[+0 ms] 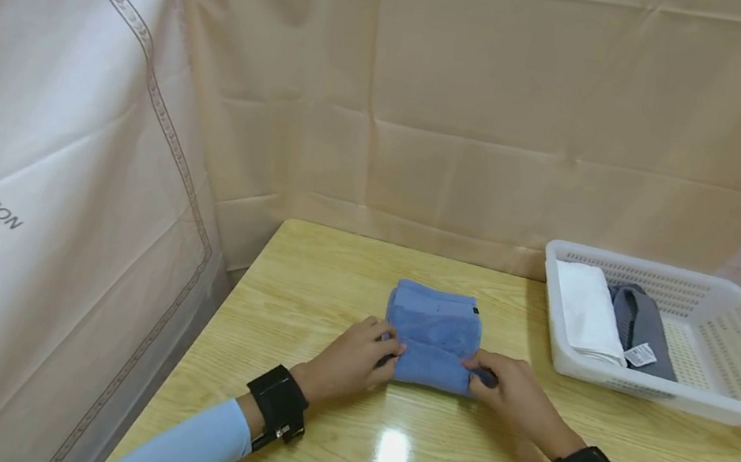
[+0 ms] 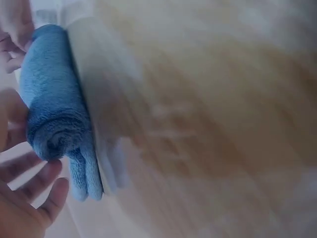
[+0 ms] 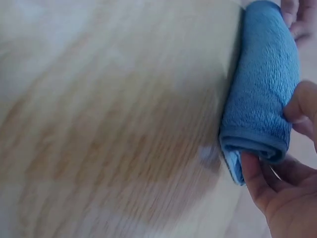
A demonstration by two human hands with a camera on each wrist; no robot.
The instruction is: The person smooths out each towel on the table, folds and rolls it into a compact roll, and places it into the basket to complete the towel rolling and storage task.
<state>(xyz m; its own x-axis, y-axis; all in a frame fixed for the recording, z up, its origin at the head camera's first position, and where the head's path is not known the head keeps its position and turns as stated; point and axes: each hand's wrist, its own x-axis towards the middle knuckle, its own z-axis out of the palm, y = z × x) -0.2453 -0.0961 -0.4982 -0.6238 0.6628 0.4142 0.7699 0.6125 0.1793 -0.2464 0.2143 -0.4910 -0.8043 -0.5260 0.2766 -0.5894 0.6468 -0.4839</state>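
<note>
A blue towel (image 1: pixel 435 328) lies on the table, its near edge rolled up and its far part flat and folded, with a small dark tag at the far right corner. At the left end of the roll, my left hand (image 1: pixel 362 354) holds the towel between thumb and fingers. My right hand (image 1: pixel 512 388) pinches the opposite end, thumb on top. The right wrist view shows a finger of that hand tucked into the open end of the rolled towel (image 3: pixel 265 84). Spiral layers show at the end of the roll (image 2: pixel 54 94) in the left wrist view.
A white plastic basket (image 1: pixel 732 409) stands at the right on the wooden table (image 1: pixel 319 287). Inside it lie a folded white towel (image 1: pixel 588 311) and a folded grey cloth (image 1: pixel 647 328) with a white label. Beige sheeting (image 1: pixel 466 118) hangs behind the table, and pale printed sheeting (image 1: pixel 40 229) at the left.
</note>
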